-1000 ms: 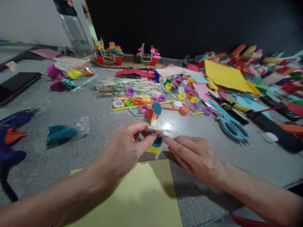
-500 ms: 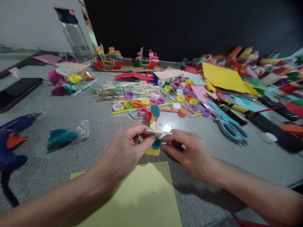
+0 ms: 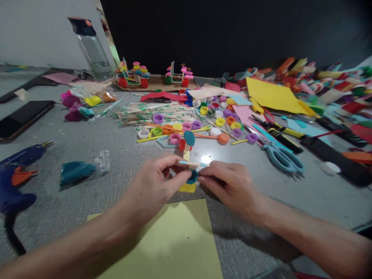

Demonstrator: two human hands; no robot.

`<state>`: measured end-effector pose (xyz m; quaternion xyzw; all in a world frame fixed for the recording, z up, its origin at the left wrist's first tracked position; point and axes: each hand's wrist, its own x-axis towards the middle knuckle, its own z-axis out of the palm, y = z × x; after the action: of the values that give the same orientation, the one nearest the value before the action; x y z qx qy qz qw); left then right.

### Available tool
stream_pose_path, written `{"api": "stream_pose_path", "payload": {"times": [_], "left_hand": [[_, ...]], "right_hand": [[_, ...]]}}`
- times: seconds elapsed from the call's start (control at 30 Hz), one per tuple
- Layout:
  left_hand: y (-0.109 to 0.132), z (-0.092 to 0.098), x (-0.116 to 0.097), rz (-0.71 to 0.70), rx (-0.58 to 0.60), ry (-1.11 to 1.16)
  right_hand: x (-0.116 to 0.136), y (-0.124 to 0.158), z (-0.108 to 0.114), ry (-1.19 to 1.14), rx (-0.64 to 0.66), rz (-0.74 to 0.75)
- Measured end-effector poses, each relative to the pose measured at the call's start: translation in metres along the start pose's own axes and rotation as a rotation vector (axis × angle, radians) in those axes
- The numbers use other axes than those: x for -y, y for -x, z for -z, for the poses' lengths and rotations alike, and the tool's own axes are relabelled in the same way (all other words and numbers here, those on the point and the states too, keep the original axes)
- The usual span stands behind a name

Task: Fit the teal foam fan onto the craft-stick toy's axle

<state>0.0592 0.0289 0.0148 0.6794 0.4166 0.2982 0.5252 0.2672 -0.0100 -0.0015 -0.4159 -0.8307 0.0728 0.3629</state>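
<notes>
My left hand (image 3: 154,185) is closed in a pinch round a small craft piece (image 3: 189,176), made of a wooden stick with light blue ends, a teal cap and a yellow base. My right hand (image 3: 229,185) is closed too, its fingertips pinching the same piece from the right, at the teal cap. A taller part with a teal disc and a red cap (image 3: 187,140) stands just behind the piece. Both hands hover over the grey table, right above the far edge of a pale yellow paper sheet (image 3: 171,240).
Several coloured bottle caps (image 3: 203,122) and wooden sticks (image 3: 151,110) lie in the middle. Blue scissors (image 3: 280,157) are at the right, a blue glue gun (image 3: 17,170) and teal scrap (image 3: 76,171) at the left. Two finished stick models (image 3: 154,74), a bottle (image 3: 93,48) and coloured paper (image 3: 273,95) sit behind.
A second ago my right hand lay flat and open beside the piece; it has since moved in and closed its fingertips on it. My left hand has kept its pinch.
</notes>
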Motion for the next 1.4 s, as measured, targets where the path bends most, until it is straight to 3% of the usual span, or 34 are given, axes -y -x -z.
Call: {"api": "stream_pose_path", "payload": {"times": [0.5,0.7,1.23,1.4], "left_hand": [[-0.002,-0.001,0.000,-0.010,-0.024,-0.007],[-0.001,0.004,-0.002,-0.005,-0.005,-0.119],[-0.004,0.006,-0.007,-0.138,-0.034,-0.187],[-0.001,0.007,-0.009,-0.131,-0.039,-0.194]], "right_hand": [[-0.004,0.002,-0.005,0.013,0.012,0.057],[-0.002,0.001,-0.001,0.002,0.025,0.049],[0.000,0.002,0.005,-0.006,0.027,0.024],[0.000,0.007,0.007,0.030,-0.009,0.108]]}}
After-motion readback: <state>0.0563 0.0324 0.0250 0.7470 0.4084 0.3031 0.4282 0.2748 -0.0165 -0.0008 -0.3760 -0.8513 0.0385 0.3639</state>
